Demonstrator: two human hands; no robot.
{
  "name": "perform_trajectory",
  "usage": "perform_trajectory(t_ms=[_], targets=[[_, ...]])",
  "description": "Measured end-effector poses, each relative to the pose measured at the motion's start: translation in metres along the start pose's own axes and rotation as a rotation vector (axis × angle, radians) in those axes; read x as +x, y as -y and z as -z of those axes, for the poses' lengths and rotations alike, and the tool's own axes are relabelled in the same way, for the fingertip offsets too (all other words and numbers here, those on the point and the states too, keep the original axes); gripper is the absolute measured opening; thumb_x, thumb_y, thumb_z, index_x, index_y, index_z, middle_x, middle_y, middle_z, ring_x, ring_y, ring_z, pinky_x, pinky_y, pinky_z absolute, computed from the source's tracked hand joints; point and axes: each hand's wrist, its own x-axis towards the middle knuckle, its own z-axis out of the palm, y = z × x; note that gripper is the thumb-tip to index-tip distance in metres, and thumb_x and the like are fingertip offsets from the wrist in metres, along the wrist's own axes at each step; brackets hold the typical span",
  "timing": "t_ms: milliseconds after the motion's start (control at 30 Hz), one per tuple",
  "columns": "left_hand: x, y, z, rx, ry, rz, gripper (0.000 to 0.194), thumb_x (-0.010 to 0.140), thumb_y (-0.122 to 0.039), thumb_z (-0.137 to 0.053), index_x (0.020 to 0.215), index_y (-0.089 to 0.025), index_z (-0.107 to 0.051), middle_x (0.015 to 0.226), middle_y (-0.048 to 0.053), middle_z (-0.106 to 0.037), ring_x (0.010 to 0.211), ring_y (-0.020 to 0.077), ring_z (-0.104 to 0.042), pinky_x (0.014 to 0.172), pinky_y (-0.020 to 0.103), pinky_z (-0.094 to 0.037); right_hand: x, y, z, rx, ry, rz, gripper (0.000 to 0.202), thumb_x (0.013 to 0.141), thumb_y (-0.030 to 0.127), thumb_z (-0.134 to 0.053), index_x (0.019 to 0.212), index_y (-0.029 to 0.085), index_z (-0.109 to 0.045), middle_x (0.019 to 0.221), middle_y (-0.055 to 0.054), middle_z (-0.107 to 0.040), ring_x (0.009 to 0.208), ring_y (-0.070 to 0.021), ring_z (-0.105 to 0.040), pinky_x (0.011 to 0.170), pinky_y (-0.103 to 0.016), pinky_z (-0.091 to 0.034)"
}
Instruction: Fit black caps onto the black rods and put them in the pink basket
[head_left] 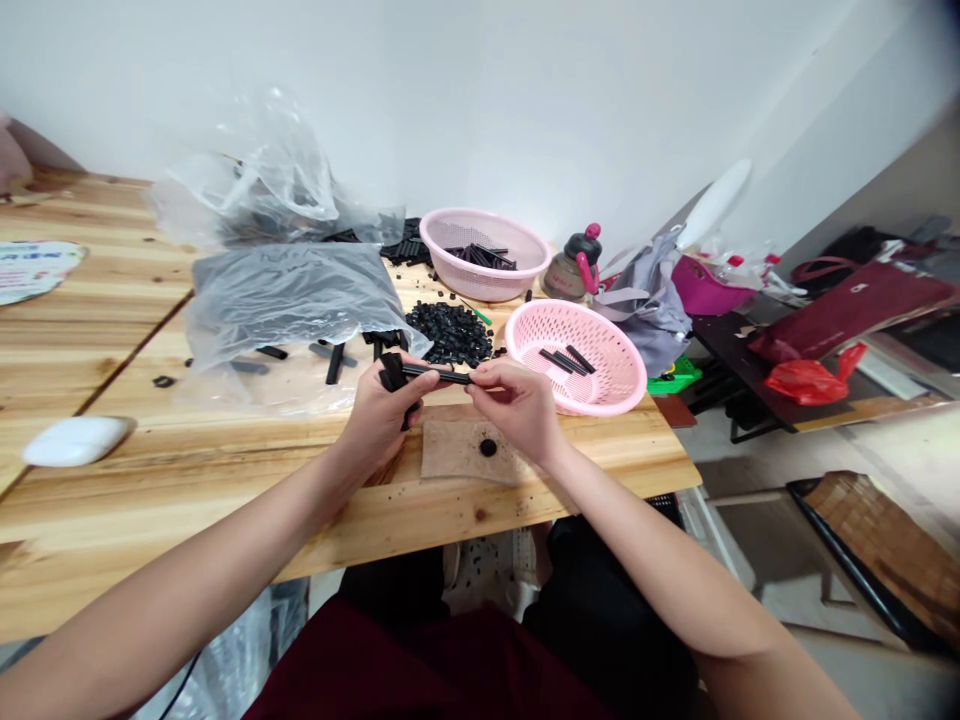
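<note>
Several black strip-like pieces (393,372) are bunched in my left hand (382,410), whose fingers are closed round them. One long black strip (439,374) reaches across from that hand to my right hand (517,405). My right thumb and fingers pinch its far end. Beneath my hands lies a tan board (450,450) with a round black piece (487,448) on it. Just beyond my hands is a heap of small black pieces (454,333). A pink basket (637,385) to the right holds a few black strips (568,360).
Another pink basket (442,270) with many black strips stands at the back beside a bottle (574,268). Clear plastic bags (292,300) with black pieces spread over the left. A white mouse-like object (75,441) rests farther left. The table's front edge (480,520) runs near my lap.
</note>
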Motion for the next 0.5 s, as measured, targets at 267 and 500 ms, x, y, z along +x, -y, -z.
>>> perform_trajectory(t_ms=[267,500], targets=[[-0.0004,0.0029,0.0008,-0.084,0.034,0.076,0.033,0.066,-0.025,-0.084,0.082,-0.016,-0.056,0.074,0.002,-0.069,0.06,0.0112,-0.064,0.034,0.013,-0.029,0.0016,0.0021,0.0022,0.041,0.011,0.0,0.001,0.078,0.018,-0.071,0.078,0.019,-0.072,0.086,-0.006,-0.07,0.085,-0.0174,-0.067,0.071,-0.029,-0.057],[0.0015,0.0022,0.004,-0.083,0.079,0.055,0.03,0.071,-0.027,-0.081,0.085,-0.015,-0.057,0.084,0.005,-0.073,0.052,0.0066,-0.057,0.035,0.013,-0.028,0.0052,0.0085,0.0036,0.31,0.012,-0.23,0.013,0.067,0.027,-0.084,0.077,0.021,-0.077,0.086,-0.004,-0.075,0.083,-0.0181,-0.07,0.075,-0.033,-0.06]])
